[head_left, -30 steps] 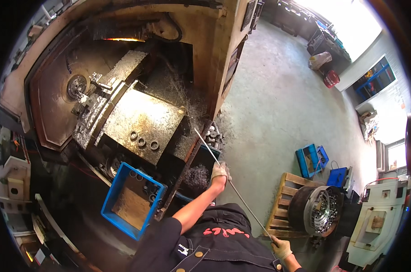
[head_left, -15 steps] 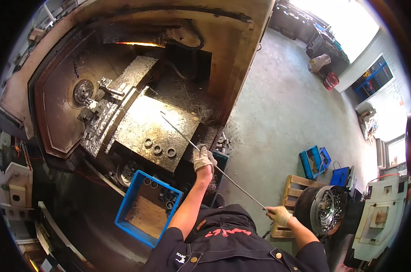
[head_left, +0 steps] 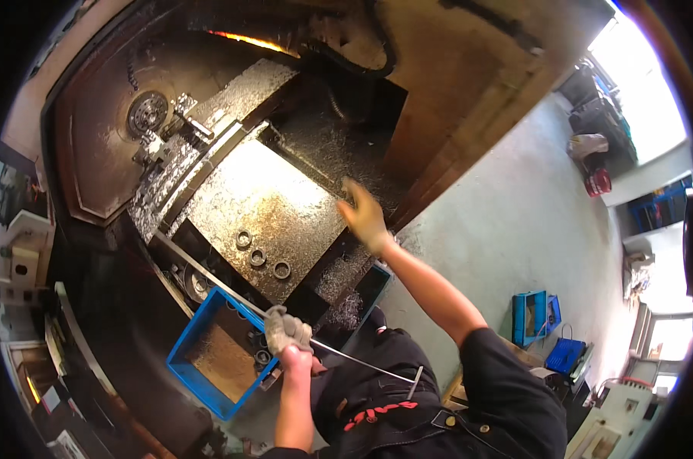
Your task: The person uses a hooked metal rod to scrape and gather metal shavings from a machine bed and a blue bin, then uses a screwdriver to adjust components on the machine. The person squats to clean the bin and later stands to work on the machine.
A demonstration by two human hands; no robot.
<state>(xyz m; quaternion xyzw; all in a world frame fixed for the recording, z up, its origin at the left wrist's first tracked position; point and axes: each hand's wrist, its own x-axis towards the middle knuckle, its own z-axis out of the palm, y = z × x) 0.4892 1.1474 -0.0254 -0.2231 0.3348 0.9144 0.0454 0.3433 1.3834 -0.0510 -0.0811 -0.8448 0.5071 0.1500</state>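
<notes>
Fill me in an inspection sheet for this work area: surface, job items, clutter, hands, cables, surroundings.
Surface: metal plate speckled, glaring under light, bearing three metal rings.
Job items: thin rod slanting, with a crossbar at its lower right end.
Clutter: curled metal shavings below the plate; more rings inside the large blue crate.
Hands: left hand, gloved, closed around the rod; right hand, gloved, open, off the rod, near the plate's right corner, contact unclear.
Cables: dark cable or hose curving at the top.
Surroundings: round chuck in the machine; red bucket and smaller blue crates on the floor.
</notes>
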